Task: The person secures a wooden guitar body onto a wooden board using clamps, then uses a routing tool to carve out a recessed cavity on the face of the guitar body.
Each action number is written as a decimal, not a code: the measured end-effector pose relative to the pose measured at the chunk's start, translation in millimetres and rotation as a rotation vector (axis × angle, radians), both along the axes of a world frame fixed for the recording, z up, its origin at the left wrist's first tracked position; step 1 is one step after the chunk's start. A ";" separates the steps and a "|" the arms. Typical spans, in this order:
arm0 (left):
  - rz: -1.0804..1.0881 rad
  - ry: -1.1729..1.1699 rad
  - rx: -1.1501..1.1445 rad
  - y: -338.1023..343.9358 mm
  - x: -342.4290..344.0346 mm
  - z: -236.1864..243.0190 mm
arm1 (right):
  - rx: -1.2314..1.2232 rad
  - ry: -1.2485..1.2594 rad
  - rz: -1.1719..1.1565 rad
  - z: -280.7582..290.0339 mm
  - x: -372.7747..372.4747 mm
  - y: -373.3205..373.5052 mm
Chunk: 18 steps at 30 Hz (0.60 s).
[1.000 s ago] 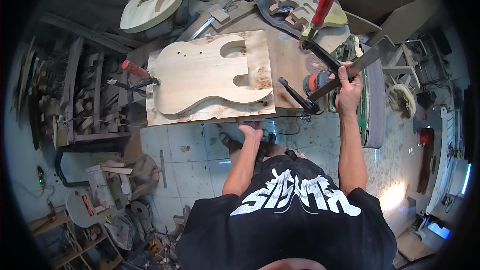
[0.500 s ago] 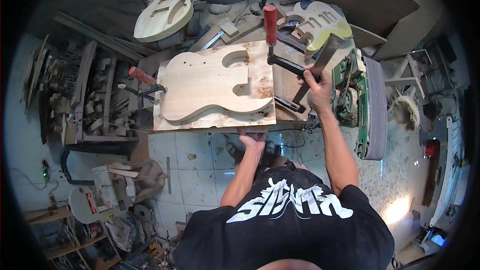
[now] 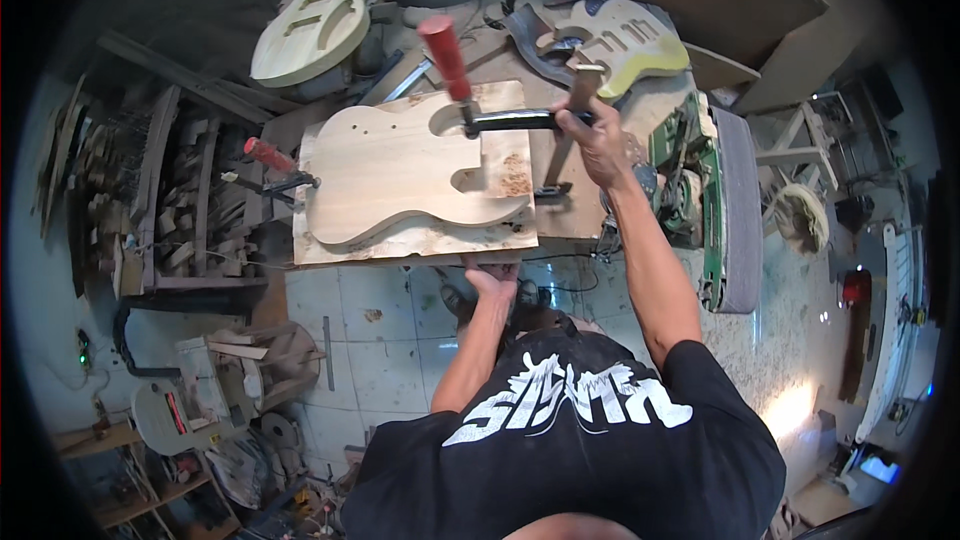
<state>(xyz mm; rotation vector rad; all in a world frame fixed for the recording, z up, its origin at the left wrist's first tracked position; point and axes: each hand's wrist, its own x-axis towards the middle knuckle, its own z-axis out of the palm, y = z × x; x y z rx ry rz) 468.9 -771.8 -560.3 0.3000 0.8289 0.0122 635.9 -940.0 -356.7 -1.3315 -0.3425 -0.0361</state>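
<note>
I saw a red-handled clamp on the left, apparently pinning the guitar body flat on its board. At the near edge, the left hand seemingly propped the board; I couldn't tell its grip. Farther right, a second clamp was pinched in the grip of the right hand, likely for balance.

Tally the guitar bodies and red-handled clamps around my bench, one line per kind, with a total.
Guitar bodies: 3 (central body, upper-left body, upper-right body)
Red-handled clamps: 2 (left clamp, clamp in right hand)
Total: 5
</note>
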 end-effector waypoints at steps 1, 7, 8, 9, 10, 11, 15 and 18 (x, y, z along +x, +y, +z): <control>-0.013 0.011 -0.003 0.0 -1.4 -2.0 | 0.030 0.021 0.025 -1.1 1.1 6.0; -0.010 -0.028 0.007 1.3 -3.7 -6.6 | 0.142 0.021 0.109 -7.0 10.8 21.1; -0.010 -0.028 0.008 2.5 -3.3 -10.1 | 0.116 0.015 0.113 -4.9 11.7 19.2; -0.005 -0.015 -0.004 3.8 -2.5 -13.6 | 0.090 0.009 0.118 -3.2 12.2 17.9; 0.001 -0.002 -0.016 5.1 -2.4 -17.0 | 0.091 0.009 0.119 -2.9 11.0 17.6; -0.003 -0.005 -0.018 4.3 -1.3 -17.1 | 0.087 0.011 0.114 -2.8 9.7 15.6; 0.010 0.020 -0.030 3.6 -0.4 -19.8 | 0.009 0.015 0.094 3.9 10.8 9.3; -0.008 0.002 -0.008 1.8 1.3 -17.6 | -0.082 0.012 0.120 -1.0 12.0 3.8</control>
